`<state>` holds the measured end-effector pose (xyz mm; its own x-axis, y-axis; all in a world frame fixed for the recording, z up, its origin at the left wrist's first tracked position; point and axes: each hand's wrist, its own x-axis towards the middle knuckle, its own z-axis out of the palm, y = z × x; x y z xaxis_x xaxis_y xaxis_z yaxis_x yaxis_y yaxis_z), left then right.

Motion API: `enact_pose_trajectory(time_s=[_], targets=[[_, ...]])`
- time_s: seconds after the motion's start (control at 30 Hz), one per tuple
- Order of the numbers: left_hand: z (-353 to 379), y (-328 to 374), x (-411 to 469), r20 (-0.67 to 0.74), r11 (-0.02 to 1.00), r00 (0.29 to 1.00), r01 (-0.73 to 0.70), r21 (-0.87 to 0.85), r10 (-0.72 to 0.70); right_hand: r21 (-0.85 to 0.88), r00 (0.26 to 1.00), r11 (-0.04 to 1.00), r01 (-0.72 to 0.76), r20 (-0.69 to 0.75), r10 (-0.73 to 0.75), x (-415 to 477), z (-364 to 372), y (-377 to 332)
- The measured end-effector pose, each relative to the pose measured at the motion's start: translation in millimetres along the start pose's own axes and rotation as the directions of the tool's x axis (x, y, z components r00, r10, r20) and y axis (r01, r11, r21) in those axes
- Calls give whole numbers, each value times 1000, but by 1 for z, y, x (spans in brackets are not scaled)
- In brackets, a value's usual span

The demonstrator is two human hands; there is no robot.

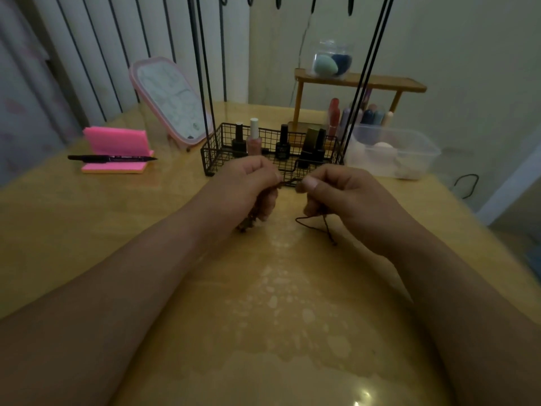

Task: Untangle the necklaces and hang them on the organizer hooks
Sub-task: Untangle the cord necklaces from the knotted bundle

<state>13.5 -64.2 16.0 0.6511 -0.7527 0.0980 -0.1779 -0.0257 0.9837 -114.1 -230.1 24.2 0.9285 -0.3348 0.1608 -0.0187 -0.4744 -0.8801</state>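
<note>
Untangling step: left hand [248, 183] and right hand [330, 190] pinch necklace cord [289, 181] taut above counter [278, 303]. Next: loosen knot, then hook.

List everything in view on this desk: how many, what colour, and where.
necklace: one, dark brown, held between both hands
wire basket: one, black, behind the hands
polish bottles: about five, black and pink, in basket
organizer rods: several, black, rising at basket ends
sticky pad: one, pink, far left
marker: one, black, on the pad
mirror: one, pink-framed, back left
shelf: one, wooden, back right
jar: one, clear, on shelf
tub: one, clear, right of basket
table: one, tan, under everything
left hand: pinches necklace
right hand: pinches necklace
</note>
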Motion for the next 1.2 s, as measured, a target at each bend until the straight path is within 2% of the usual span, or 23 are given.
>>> enact_pose_trajectory(time_s=[0.07,0.13,0.3,0.4,0.47,0.5,0.57,0.67,1.0,1.2], targets=[[2,1,-1,87,998,995,50,-41,-46,56,1000,998,4,-4,-4,0,-3,0],[5,1,-2,142,996,986,89,-26,-85,6,1000,1000,23,-5,-23,1,-3,2],[5,2,-4,134,999,990,47,17,-49,-65,997,997,53,-45,-56,2,-2,6],[7,2,-4,124,999,992,40,-34,-35,-248,965,967,57,-234,-117,6,2,9],[8,1,-2,94,996,995,35,-83,-27,-281,925,957,75,-340,-173,5,2,7],[9,0,0,74,993,997,31,-111,-23,-246,924,964,99,-338,-181,3,1,4],[8,-3,2,35,988,999,21,-153,-16,-168,953,975,143,-241,-181,-1,3,-1],[8,-7,2,20,987,1000,7,-163,-4,-162,974,970,180,-110,-199,-4,10,-4],[8,-7,2,33,993,999,32,-117,-28,-297,948,939,173,-207,-240,-2,14,4],[10,-4,-1,13,998,1000,8,-56,-7,-359,941,914,186,-203,-272,-2,14,4]])
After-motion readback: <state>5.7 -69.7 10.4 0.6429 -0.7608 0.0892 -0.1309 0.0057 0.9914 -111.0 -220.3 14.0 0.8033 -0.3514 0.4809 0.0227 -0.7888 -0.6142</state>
